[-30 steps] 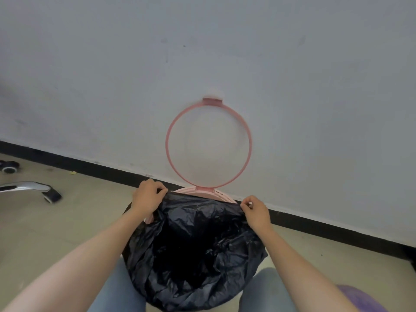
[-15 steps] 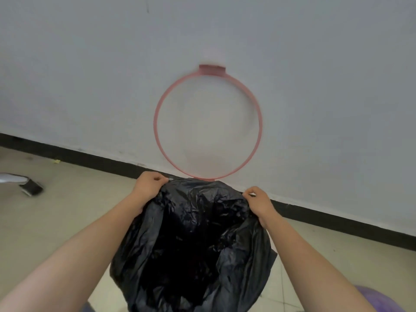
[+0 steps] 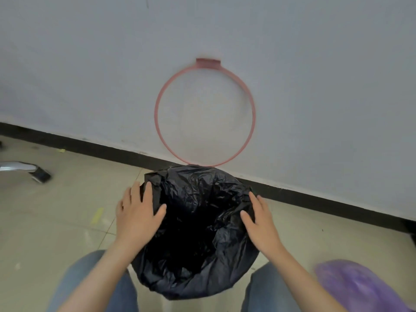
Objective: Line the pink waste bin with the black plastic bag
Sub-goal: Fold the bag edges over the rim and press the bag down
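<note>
Item: crumpled black plastic bag [image 3: 198, 224], glossy and wrinkled, its mouth open wide and its edge draped outward all round, covering the bin beneath so that no pink wall showed. It stood on the pale tiled floor [image 3: 67, 221] between the person's two knees in blue denim [image 3: 90, 282].

Left hand [image 3: 138, 212]: fingers spread flat, palm down, resting on the bag's left rim, thumb pointing inward over the dark opening. It pinched nothing.

Right hand [image 3: 258, 218]: fingers extended and loosely spread, laid against the bag's right rim, thumb toward the opening. It likewise gripped nothing.

Beyond both hands: thin pink circular hoop [image 3: 205, 112] with a small flat tab at its top, upright against the grey-white wall [image 3: 90, 64]; its lowest point met the bag's far edge. A black skirting strip [image 3: 90, 147] ran along the foot of the wall.

Well out from the left hand: chrome chair leg with a black castor [image 3: 27, 170] on the floor.

Below and outward of the right hand: blurred purple rounded object [image 3: 358, 287], nature not determinable.
</note>
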Tool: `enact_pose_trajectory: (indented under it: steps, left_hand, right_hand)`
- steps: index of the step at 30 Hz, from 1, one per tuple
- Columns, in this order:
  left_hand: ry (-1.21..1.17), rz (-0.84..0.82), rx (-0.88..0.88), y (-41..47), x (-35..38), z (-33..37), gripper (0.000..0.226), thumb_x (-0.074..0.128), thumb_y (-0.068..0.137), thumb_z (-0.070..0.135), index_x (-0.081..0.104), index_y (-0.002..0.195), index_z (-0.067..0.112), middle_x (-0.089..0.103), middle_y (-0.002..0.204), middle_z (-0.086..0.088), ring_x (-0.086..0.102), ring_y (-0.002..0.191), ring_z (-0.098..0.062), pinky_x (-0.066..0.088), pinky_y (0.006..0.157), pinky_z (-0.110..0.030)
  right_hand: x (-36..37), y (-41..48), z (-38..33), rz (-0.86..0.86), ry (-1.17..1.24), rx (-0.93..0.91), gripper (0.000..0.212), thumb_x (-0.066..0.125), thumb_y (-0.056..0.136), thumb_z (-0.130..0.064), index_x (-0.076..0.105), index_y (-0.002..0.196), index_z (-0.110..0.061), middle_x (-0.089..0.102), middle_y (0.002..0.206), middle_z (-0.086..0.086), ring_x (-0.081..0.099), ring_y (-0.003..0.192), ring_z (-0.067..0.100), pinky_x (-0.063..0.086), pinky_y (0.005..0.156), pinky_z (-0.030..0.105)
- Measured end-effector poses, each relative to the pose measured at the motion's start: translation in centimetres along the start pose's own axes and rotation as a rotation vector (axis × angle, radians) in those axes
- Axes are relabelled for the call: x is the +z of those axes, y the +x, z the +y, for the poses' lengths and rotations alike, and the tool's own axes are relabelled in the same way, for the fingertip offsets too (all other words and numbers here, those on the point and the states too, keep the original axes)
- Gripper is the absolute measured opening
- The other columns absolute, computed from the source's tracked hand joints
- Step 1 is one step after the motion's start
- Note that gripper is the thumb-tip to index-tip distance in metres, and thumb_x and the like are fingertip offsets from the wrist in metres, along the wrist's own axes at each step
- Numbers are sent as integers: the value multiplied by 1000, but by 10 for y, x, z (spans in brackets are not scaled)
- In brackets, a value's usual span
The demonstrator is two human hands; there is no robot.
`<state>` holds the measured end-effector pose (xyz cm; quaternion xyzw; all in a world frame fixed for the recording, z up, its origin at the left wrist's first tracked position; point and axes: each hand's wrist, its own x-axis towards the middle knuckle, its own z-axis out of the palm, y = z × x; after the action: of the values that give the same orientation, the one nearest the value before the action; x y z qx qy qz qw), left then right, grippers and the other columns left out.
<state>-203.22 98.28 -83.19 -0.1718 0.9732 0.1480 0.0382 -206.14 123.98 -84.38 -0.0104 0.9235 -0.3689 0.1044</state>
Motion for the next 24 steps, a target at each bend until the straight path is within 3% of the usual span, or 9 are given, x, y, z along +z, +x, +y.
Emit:
enact_pose_trajectory:
  steps: [3,7,10,15,17,19,22,24]
  left_hand:
    - [-88,-125,-66,-12,12,-2,77,44,91,44,2,147,12,7,158,-12,18,141,-34,30,110,-44]
    - [-588,-86,-227,-7,11,-8,68,56,88,34,23,143,12,38,146,-14,42,129,-35,39,102,-45]
    - [-1043,-175,-412,-6,5,-14,52,53,90,39,41,133,14,52,135,-11,52,119,-32,44,99,-44]
    - [-1562,-394,-697,-14,14,-24,62,32,91,58,51,127,11,56,117,-10,52,118,-32,39,102,-42]
    - [-1505,-293,-716,-12,20,-32,56,41,90,53,55,119,6,60,115,-12,57,105,-30,44,97,-41]
    - [-1282,-77,-687,-8,18,-40,36,50,92,33,58,110,3,62,117,-18,57,97,-30,46,88,-42]
    - [-953,171,-504,-7,3,-40,33,46,92,13,52,122,1,53,131,-22,49,118,-36,38,101,-46]
    - [-670,198,-290,-12,-4,-33,41,43,94,18,44,133,6,41,143,-19,34,133,-35,29,109,-46]
  right_hand:
    - [14,-12,-3,4,270,50,61,45,96,-20,11,146,-14,18,153,4,17,141,17,14,111,24]
    - [17,-13,-7,75,603,194,54,46,96,-19,21,143,-15,37,140,-2,35,130,15,27,101,22]
    - [17,-11,-2,64,635,217,45,43,97,-24,31,140,-14,44,138,4,44,118,13,35,99,25]
    - [12,2,6,-35,587,187,43,21,100,-39,46,128,-19,48,134,0,44,118,12,32,105,29]
    - [8,4,6,-90,584,185,44,15,98,-44,48,119,-25,50,127,-3,45,117,13,31,106,30]
    - [6,7,9,-9,431,165,57,17,94,-52,47,126,-17,49,134,2,43,124,19,29,108,32]
    - [-1,2,5,157,-30,-23,73,19,90,-61,42,135,-9,45,141,14,37,131,28,28,110,39]
    - [-3,-12,-6,163,-361,-317,75,11,90,-61,52,128,-12,50,137,15,42,130,32,35,106,45]
